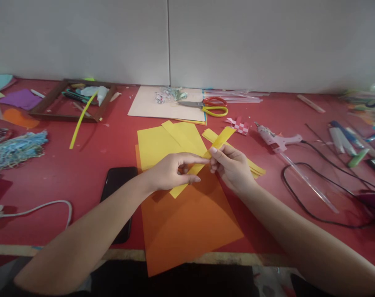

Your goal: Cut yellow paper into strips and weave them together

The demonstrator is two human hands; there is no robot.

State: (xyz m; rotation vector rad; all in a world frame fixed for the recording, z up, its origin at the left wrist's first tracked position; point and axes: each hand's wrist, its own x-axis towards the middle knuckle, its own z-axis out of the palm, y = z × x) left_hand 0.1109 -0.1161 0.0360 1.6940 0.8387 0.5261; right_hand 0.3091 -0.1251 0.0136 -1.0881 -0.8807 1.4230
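Note:
A yellow paper strip (225, 137) slants over the orange sheet (187, 222), between both hands. My right hand (233, 168) pinches it near the middle, thumb on top. My left hand (176, 170) is at its lower part, index finger stretched along the strip to the right fingertips, thumb apart from the finger; its curled fingers are partly hidden. Behind lies a yellow sheet (150, 144) with a loose yellow strip (175, 134) on it. More yellow strips (257, 168) lie beneath and beside my right hand.
Scissors (215, 108) lie on pale sheets (144, 103) at the back. A pink glue gun (277, 142) with a black cable is on the right. A black phone (118, 181) lies under my left forearm. A wooden frame (39, 113) holding tools stands back left.

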